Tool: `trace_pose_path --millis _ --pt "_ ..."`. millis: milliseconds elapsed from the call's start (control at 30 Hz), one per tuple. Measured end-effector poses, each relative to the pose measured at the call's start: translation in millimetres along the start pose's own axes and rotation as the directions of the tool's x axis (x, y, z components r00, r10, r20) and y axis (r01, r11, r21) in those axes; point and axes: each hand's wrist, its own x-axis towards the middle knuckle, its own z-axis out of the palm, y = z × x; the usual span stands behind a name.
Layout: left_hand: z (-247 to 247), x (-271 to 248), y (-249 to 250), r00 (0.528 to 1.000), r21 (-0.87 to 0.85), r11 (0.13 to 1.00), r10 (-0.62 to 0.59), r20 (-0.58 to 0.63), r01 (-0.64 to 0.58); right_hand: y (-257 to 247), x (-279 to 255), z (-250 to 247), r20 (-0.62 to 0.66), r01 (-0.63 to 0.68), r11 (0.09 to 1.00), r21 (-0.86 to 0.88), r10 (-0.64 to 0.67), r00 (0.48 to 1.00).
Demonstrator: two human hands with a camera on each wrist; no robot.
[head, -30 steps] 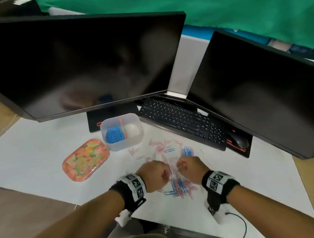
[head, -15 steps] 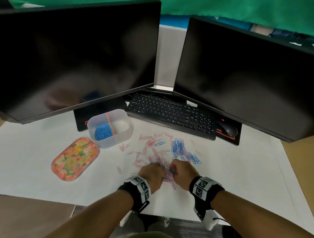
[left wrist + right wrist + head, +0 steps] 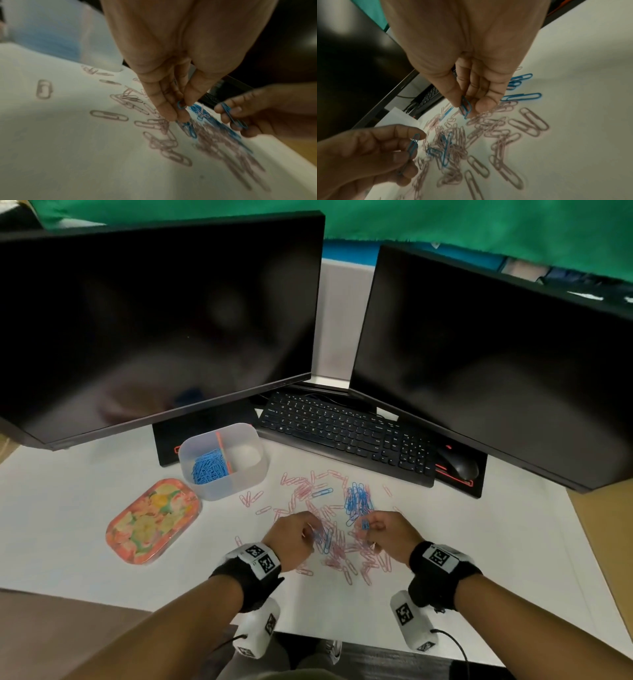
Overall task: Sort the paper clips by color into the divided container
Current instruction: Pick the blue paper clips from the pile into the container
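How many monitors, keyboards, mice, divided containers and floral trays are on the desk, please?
Monitors: 2
Keyboard: 1
Mouse: 1
Divided container: 1
Floral tray: 1
Total: 6

Blue and pink clips (image 3: 337, 529) on white paper (image 3: 462, 542)

Beside the frosted clear container (image 3: 236, 481), with an orange divider (image 3: 223, 451) and blue clips (image 3: 207, 469) left of it, lies a lid (image 3: 152, 520) patterned orange, yellow and green; behind stand black monitors (image 3: 154, 316), keyboard (image 3: 346, 436) and mouse (image 3: 457, 465).
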Motion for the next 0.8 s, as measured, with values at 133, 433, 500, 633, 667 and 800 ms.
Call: trace_pose_path --millis 133,433,500,633,667,800 --pt "-3.6 4.3 9.8 0.987 -0.346 0.924 -0.159 0.031 0.16 -3.1 -1.8 -2.0 0.047 -0.059 0.968 0.245 0.049 0.998" --pt "15.0 20.4 33.7 0.973 -0.138 0.967 -0.224 -0.053 0.215 4.8 -4.9 -15.5 -0.06 -0.119 0.88 0.459 0.164 0.985" --pt "20.3 21.7 34.4 0.981 0.079 0.979 -0.185 -0.062 0.189 6.6 -2.8 -21.7 -0.125 -0.136 0.92 0.367 0.193 0.973" --pt "25.6 22.8 31.2 0.991 0.434 0.892 -0.123 -0.046 0.13 18.0 -0.5 -32.1 -0.317 -0.18 0.982 -0.058 0.152 0.936" --pt "25.6 23.7 31.1 0.991 0.458 0.879 -0.127 -0.048 0.135 21.0 -2.2 -33.7 -0.35 -0.177 0.976 -0.13 0.122 0.929" --pt "21.7 25.0 32.8 0.991 0.496 0.858 -0.13 -0.037 0.131 27.9 -14.0 -30.8 -0.362 -0.13 0.96 -0.247 0.033 0.932"
